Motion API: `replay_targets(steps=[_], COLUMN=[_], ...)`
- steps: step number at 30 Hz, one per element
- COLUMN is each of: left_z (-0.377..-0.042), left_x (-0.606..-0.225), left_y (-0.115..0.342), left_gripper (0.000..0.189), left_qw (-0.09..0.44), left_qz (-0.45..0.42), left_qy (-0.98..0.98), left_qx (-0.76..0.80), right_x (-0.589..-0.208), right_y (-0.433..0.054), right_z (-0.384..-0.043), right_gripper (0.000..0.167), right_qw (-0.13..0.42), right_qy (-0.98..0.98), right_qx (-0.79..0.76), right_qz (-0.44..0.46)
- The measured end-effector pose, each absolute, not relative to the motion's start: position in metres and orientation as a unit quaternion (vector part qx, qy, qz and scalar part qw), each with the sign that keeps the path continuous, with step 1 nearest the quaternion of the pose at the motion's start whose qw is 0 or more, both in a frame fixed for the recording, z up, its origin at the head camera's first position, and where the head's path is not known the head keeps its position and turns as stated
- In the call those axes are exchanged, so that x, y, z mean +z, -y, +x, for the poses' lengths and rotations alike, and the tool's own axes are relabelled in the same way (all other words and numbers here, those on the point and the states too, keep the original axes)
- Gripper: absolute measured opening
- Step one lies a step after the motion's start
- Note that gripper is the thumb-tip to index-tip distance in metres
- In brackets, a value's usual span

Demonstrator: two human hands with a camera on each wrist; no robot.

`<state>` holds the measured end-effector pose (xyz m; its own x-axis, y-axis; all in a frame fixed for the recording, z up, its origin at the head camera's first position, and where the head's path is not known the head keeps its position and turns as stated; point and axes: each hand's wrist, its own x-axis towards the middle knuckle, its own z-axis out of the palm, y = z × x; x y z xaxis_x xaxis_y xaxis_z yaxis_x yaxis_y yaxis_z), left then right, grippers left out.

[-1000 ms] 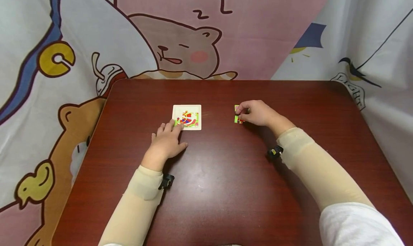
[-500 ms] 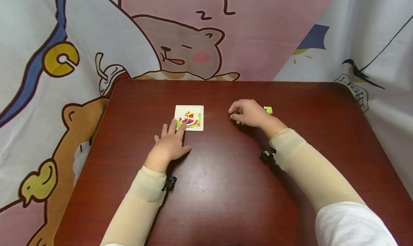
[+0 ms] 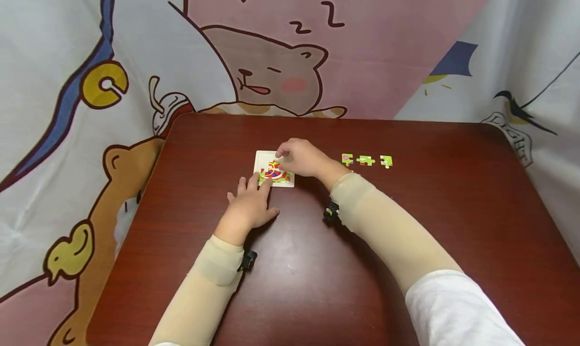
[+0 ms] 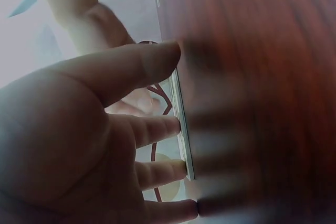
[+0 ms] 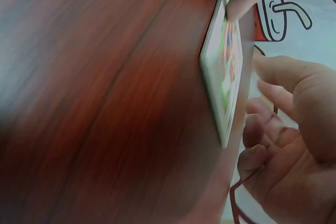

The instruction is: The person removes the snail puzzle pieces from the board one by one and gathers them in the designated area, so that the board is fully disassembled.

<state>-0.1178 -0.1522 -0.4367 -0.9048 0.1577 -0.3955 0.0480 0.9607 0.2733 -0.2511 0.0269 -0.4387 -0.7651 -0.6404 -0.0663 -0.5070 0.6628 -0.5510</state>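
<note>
A small square jigsaw puzzle board [image 3: 259, 157] with a pale frame lies on the table; part of a colourful picture fills its tray. My left hand [image 3: 249, 207] has its fingers spread, the fingertips on the board's near left edge. In the left wrist view these fingers [image 4: 157, 174] meet the board's edge [image 4: 181, 114]. My right hand [image 3: 302, 158] is over the board's upper right, thumb and index finger pinching a small puzzle piece mostly hidden by the fingers. The right wrist view shows the board [image 5: 212, 85] beside this hand [image 5: 294, 124], its other fingers curled.
Several loose green puzzle pieces lie right of the board, among them one with a pink spot [image 3: 347, 158], a middle one [image 3: 365, 160] and a right one [image 3: 386, 160]. My right wrist partly covers that area. A printed curtain [image 3: 362, 49] hangs behind the brown table [image 3: 435, 149].
My right hand has moved left from the loose pieces to over the board, uncovering the row of pieces. The left hand stays at the board's edge. The head view has shifted slightly.
</note>
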Motion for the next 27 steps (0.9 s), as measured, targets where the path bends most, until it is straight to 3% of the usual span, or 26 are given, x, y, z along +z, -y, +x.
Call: replay_targets(steps=[10,19,27], left_z=[-0.119,-0.118,-0.119], left_x=[-0.439,-0.439,-0.438], left_y=[0.151,0.152,0.152], left_gripper=[0.087,0.086,0.086], left_qw=[0.213,0.213,0.215], left_qz=[0.052,0.048,0.046], left_qy=[-0.967,-0.968,-0.967], left_qx=[0.129,0.125,0.125], right_x=[-0.441,-0.442,-0.437], right_y=[-0.002,0.005,0.009], right_z=[-0.256,-0.258,-0.259], right_gripper=[0.047,0.034,0.034], right_qw=[0.186,0.191,0.219], right_qy=[-0.913,-0.911,-0.912], right_qx=[-0.222,-0.212,-0.206], right_qz=[-0.287,-0.297,-0.278])
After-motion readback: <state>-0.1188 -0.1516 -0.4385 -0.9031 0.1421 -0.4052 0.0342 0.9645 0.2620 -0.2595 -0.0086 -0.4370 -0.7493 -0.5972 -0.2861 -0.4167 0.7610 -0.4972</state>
